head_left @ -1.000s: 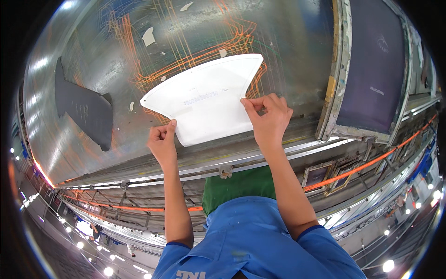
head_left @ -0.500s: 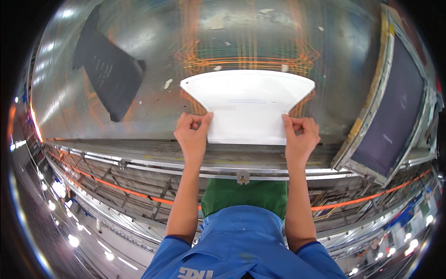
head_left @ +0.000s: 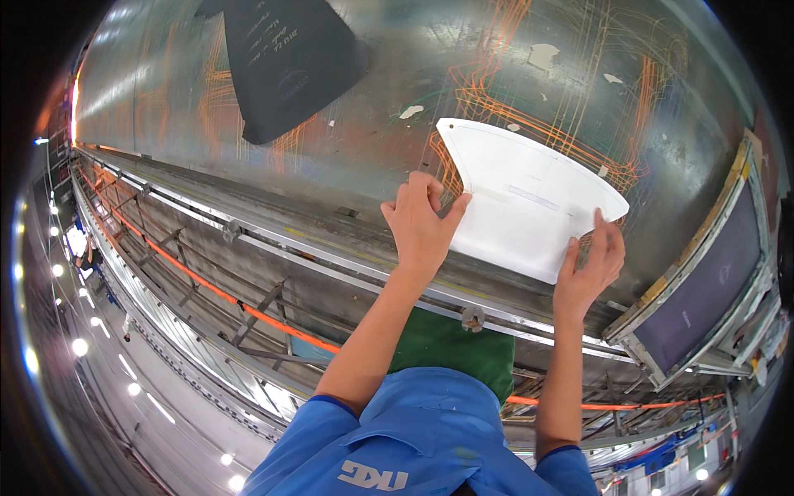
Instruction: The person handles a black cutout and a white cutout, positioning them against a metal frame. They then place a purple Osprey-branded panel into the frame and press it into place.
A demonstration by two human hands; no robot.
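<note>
Just right of the left hand (head_left: 423, 221): white sheet (head_left: 525, 211)

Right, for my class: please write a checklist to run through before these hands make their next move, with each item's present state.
1. White flared sheet lying on the grey metal table: ok.
2. Left hand at the sheet's left edge: ok, thumb at the edge.
3. Right hand at the sheet's right side: ok, a finger reaches onto it.
4. Dark grey angular sheet apart from the white one: ok.
5. Tabletop unmarked: not ok, thin orange lines cross it.
6. White sheet's underside clean: cannot tell, hidden.
</note>
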